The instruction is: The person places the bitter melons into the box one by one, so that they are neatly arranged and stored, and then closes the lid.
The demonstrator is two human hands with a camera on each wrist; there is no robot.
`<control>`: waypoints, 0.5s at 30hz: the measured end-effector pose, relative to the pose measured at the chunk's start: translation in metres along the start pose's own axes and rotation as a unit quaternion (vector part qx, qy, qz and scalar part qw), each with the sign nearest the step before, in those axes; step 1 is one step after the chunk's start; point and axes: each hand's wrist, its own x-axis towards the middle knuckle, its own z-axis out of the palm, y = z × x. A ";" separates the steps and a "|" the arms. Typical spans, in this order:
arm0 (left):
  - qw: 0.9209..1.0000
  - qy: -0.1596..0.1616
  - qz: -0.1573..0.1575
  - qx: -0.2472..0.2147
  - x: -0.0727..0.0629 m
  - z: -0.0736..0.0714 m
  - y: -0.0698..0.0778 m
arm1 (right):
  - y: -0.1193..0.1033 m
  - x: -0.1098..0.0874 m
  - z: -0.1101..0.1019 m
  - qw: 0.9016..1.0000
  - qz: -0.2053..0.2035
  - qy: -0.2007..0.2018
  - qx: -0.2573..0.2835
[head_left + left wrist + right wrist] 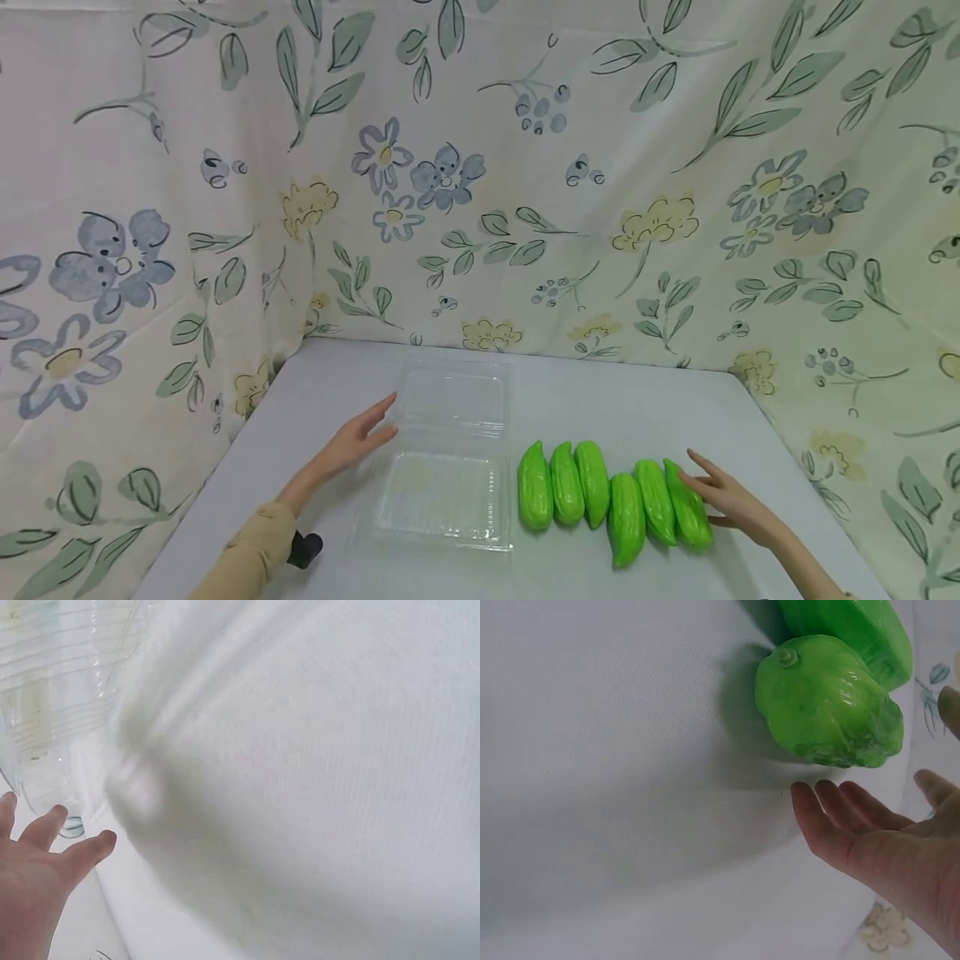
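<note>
My left hand (352, 447) reaches out beside the open clear plastic clamshell box (375, 523), fingers extended toward its left side and holding nothing. The box's lid (452, 398) is folded back, away from me. In the left wrist view, spread fingers (91, 849) show just below the box. My right hand (738, 506) is at the right end of a row of glossy green, ridged vegetables that look like bitter melons. Its fingers are loosely bent beside the rightmost melon (688, 508). The right wrist view shows the fingertips (801, 796) close under that melon's ridged body (821, 705).
Several more green melons (535, 492) lie side by side just right of the box. The white tabletop (622, 400) ends at a floral cloth (480, 183) behind, with cloth at both sides too. A small black object (304, 551) shows by the left sleeve (251, 546).
</note>
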 end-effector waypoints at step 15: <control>0.997 0.042 0.045 -0.045 0.000 0.016 -0.012 | 0.008 0.004 0.004 0.999 -0.007 0.028 -0.018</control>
